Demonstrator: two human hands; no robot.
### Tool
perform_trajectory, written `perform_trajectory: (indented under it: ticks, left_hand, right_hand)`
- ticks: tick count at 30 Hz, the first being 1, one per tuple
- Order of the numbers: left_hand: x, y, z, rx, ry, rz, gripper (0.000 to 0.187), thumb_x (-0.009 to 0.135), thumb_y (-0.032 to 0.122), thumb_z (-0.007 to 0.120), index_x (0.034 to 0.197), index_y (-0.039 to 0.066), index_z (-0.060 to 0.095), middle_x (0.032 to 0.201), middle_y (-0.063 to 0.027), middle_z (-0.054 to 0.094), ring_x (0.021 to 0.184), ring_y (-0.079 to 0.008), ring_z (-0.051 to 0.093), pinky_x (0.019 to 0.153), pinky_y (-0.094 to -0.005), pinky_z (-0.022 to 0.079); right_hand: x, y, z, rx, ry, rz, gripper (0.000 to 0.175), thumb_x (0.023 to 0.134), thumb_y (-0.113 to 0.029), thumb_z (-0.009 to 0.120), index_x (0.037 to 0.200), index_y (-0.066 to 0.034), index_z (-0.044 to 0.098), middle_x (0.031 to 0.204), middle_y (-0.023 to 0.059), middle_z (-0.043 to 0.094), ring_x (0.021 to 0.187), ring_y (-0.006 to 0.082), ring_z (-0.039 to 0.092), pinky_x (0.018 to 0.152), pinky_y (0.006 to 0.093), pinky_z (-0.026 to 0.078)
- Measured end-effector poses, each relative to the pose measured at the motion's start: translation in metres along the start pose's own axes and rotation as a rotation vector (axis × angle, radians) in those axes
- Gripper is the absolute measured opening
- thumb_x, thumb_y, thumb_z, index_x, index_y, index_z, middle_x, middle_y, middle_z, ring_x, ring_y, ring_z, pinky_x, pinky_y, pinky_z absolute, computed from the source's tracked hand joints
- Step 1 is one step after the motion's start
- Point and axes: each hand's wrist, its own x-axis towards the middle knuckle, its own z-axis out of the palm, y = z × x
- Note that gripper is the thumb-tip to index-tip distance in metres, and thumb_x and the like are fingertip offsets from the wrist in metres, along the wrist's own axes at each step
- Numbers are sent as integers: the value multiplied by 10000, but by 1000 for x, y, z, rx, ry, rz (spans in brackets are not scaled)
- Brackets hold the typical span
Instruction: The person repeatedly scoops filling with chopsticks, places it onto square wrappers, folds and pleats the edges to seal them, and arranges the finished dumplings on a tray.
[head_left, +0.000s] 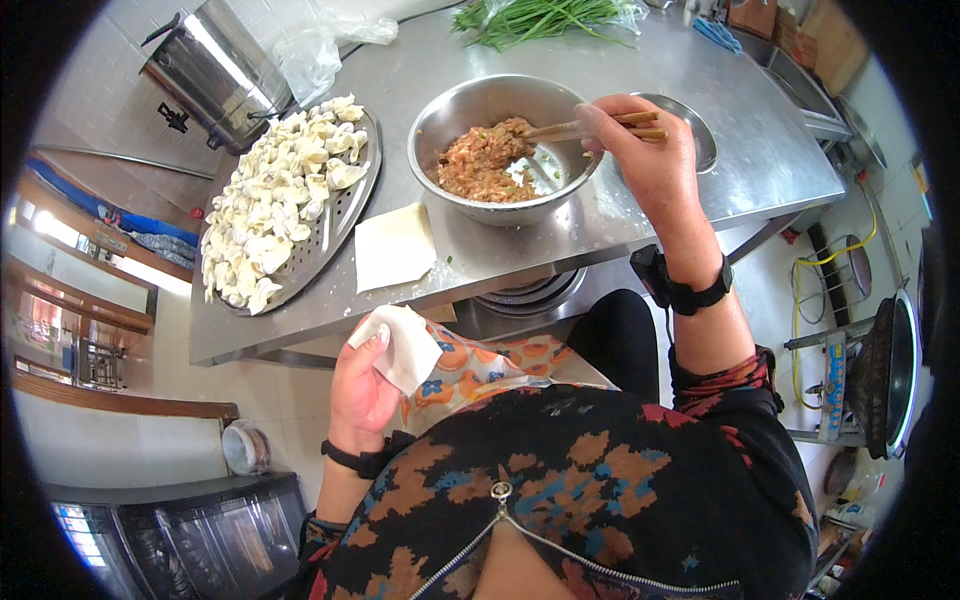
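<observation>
My left hand (367, 386) holds a square dough wrapper (409, 349) before my body, just off the table's front edge. Wooden chopsticks (626, 127) are gripped in my right hand (645, 150), over the right rim of a stainless steel bowl (427, 184). Their tips touch the minced meat filling (480, 161), which is flecked with green and heaped in the bowl's left part. A stack of wrappers (395, 246) lies on the table between the bowl and a round perforated metal tray (341, 214). Many folded wontons (277, 202) cover that tray.
The steel table (750, 135) carries a bunch of green chives (536, 19) and a clear plastic bag (311, 60) at the back. A shallow metal dish (705, 127) sits behind my right hand. At the left stands a steel pot with a tap (225, 71); a wok (892, 367) is at far right.
</observation>
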Motion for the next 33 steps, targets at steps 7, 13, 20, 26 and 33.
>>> perform_trajectory:
  ticks: [7,13,20,26,33]
  left_hand:
    - [0,-2,-2,-35,10,-6,329,958,86,540,1261,-43,534,1184,-158,639,1094,-264,633,963,-393,514]
    - [-1,-3,-2,-21,15,-13,326,958,84,538,1260,-41,533,1184,-156,639,1095,-262,633,966,-389,512]
    - [-2,-4,-3,-23,-6,-15,308,960,82,536,1243,-38,544,1180,-149,641,1099,-252,631,977,-385,503]
    - [-3,-7,-4,-26,4,-17,298,964,76,531,1239,-35,548,1175,-140,645,1096,-245,631,980,-382,500]
    - [-5,-7,-4,-37,-10,-23,298,964,70,530,1242,-36,545,1182,-148,643,1097,-252,632,980,-385,503]
  right_hand:
    - [-3,1,-2,142,28,75,225,880,-215,742,885,9,718,741,41,684,684,94,630,648,222,495]
    - [-5,2,-5,169,39,122,203,909,-161,715,962,34,698,878,74,692,775,143,667,721,271,585]
    - [-4,2,-6,194,27,129,207,928,-160,692,969,43,689,889,84,682,786,148,667,724,268,595]
    - [-8,0,-3,252,-4,131,205,928,-156,690,966,46,684,894,84,680,796,145,665,725,273,599]
    - [-10,0,1,343,-36,161,199,934,-150,679,979,43,679,921,97,679,824,162,668,737,295,608]
